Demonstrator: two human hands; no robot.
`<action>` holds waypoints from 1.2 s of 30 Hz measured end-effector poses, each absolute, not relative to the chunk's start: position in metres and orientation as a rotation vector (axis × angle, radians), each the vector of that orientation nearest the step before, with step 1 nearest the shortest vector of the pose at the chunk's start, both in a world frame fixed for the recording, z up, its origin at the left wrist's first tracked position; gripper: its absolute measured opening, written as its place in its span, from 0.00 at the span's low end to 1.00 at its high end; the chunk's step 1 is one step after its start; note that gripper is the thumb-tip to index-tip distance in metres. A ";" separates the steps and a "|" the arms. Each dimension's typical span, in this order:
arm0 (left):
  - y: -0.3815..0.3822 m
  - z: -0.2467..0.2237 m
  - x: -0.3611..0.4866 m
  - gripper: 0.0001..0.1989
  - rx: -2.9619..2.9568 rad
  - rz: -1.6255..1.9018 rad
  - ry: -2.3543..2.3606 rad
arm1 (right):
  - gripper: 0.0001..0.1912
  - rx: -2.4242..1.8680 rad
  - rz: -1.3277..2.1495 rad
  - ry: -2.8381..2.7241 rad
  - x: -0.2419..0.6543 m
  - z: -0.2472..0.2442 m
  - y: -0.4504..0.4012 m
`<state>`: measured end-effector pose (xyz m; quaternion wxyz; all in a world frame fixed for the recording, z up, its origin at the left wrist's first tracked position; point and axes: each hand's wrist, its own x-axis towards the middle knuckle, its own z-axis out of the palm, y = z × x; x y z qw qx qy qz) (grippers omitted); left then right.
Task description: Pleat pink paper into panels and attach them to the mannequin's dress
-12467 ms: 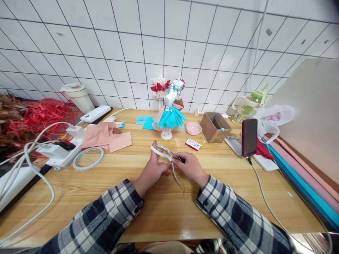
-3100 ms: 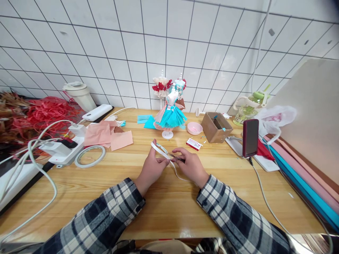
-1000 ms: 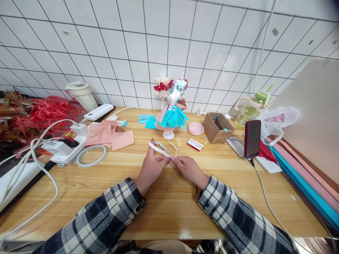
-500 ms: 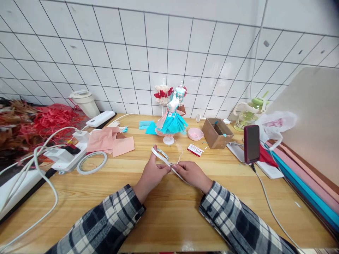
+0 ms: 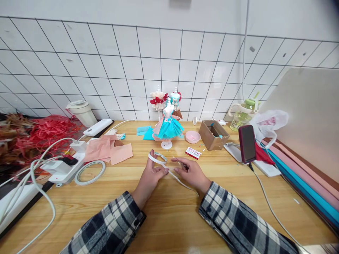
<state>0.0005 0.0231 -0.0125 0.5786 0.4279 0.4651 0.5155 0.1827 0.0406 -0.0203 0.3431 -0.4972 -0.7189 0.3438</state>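
My left hand (image 5: pixel 149 176) is closed on a roll of narrow white tape (image 5: pixel 153 159), with fingers through the ring and the thumb pinching the strip. A loose tape end (image 5: pixel 185 185) runs from the thumb down to the right, under my right hand. My right hand (image 5: pixel 192 173), just to the right, is closed with its fingers curled. A small pale tip and a bit of dark metal show at its fingers, too small to name. Ahead stands a small white dress form (image 5: pixel 168 112) in a turquoise skirt (image 5: pixel 169 127) with pink fabric.
Two more dressed forms stand behind. A pink bowl (image 5: pixel 192 137), small red-and-white box (image 5: pixel 192 153) and cardboard box (image 5: pixel 214 135) lie right of centre. On the left are pink fabric pieces (image 5: pixel 122 153), a tape ring (image 5: pixel 90 173) and a power strip (image 5: pixel 67 171). A phone (image 5: pixel 247 144) stands right.
My right hand has come away from the tape and moved slightly right. The tape end now hangs loose between the hands. The view has tilted up a little.
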 end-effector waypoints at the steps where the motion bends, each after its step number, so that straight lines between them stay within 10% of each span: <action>1: 0.023 -0.012 0.001 0.55 0.999 1.206 1.089 | 0.17 -1.318 0.897 -1.899 0.181 -0.021 0.039; 36: 0.023 -0.014 0.000 0.55 1.234 1.051 1.387 | 0.21 -1.463 0.758 -2.307 0.171 -0.019 0.025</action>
